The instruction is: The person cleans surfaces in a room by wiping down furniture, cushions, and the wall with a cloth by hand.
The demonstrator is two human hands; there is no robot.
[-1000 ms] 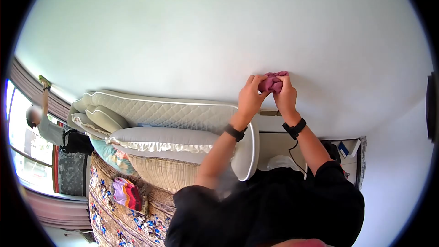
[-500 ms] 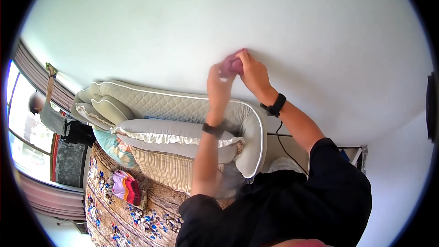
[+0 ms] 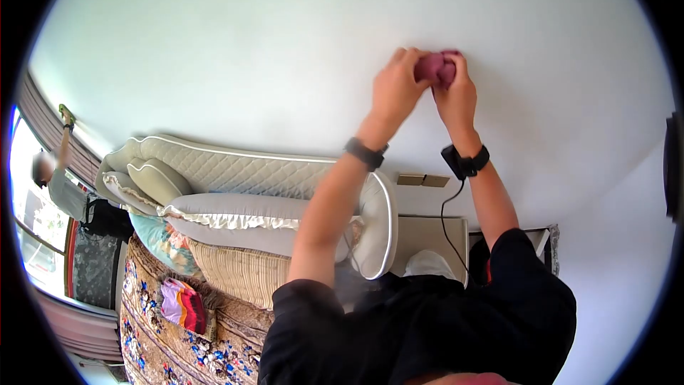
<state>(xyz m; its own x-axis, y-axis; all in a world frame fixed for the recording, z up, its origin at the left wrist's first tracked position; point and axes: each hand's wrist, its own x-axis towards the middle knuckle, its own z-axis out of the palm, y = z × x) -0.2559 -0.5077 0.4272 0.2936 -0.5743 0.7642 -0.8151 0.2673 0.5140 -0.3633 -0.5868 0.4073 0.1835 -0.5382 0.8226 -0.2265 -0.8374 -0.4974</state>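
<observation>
A bunched purple-red cloth [image 3: 432, 68] is between my two hands, up in front of the pale wall [image 3: 285, 43]. My left hand [image 3: 400, 82] grips its left side with fingers bent round it. From the right, my right hand [image 3: 457, 96] is closed on the other side, thumb and fingers pressing into the folds. Whether the cloth touches the wall is hard to tell. Black bands sit on both wrists, and a dark cable hangs from the right one.
Below my arms stands a bed with a padded headboard [image 3: 235, 164], pillows and a flowered cover [image 3: 164, 342]. Folded colourful fabric [image 3: 184, 305] lies on it. A socket plate [image 3: 422, 180] is on the wall. At the far left a co-worker [image 3: 68, 192] holds a green cloth [image 3: 66, 114] against the wall.
Both my hands have moved right and slightly up along the wall with the cloth. My left hand, blurred before, now shows clearly. The co-worker's arm has shifted slightly.
</observation>
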